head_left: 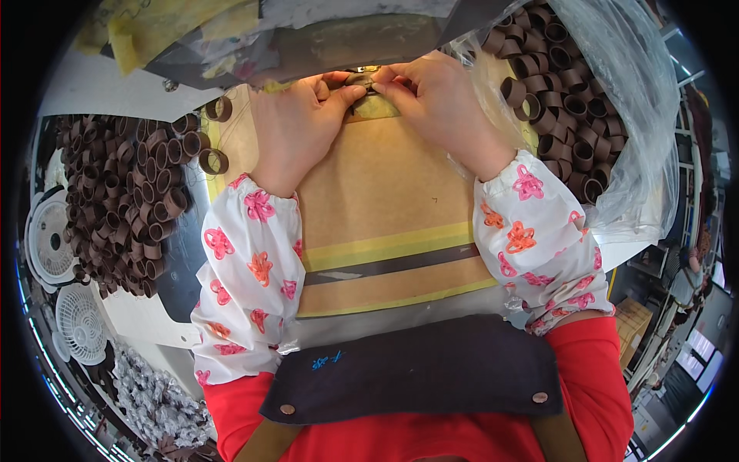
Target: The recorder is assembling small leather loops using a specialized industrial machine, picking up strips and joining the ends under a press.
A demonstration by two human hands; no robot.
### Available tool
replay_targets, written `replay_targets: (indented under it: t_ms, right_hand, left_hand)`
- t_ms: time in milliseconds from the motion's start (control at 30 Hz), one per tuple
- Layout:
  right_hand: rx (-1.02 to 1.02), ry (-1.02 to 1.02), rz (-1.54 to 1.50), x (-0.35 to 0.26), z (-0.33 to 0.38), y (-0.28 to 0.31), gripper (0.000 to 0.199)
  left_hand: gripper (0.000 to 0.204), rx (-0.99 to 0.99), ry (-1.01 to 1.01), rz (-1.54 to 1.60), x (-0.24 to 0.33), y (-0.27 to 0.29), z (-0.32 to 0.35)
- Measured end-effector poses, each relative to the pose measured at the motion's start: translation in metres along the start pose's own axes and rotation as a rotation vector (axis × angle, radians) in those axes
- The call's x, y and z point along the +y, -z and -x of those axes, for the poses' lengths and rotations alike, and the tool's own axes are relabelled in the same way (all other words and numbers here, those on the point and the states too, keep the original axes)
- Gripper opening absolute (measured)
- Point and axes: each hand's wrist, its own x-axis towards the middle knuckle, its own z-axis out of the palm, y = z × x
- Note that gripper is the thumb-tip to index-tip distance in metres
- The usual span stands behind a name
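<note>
Watching remotely, I see the left hand and right hand pinching a brown piece, probably steadying it.

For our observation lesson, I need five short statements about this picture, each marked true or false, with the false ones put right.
1. The left hand and right hand meet with their fingertips at a small brown piece. True.
2. Brown rings are heaped on the left only. False: there is a left heap and a right heap.
3. The sleeve covers are plain white. False: the white sleeve covers carry pink and orange patterns.
4. The dark flap has a stud near its lower left corner. True.
5. Both hands wear gloves. False: both are bare.
</note>
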Motion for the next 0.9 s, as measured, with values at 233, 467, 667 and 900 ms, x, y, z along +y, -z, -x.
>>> replay_targets:
  t_ms: [233,467,667,900]
  right_hand:
    - [0.007,0.011,0.049,-0.003,0.001,0.000,0.008]
    - [-0.021,-0.016,0.119,-0.009,0.001,0.003,0.007]
    - [-0.040,0.005,0.174,-0.010,-0.002,0.000,0.009]
    - [-0.012,0.026,0.158,-0.008,-0.002,0.000,0.008]
  left_hand:
    - [0.044,-0.006,-0.038,0.036,-0.006,0.001,-0.001]
    - [0.045,-0.002,-0.029,-0.032,-0.002,0.003,0.000]
    - [0.037,-0.030,0.000,0.043,-0.008,0.004,-0.001]
    - [0.025,-0.010,-0.016,0.036,-0.011,0.003,-0.001]
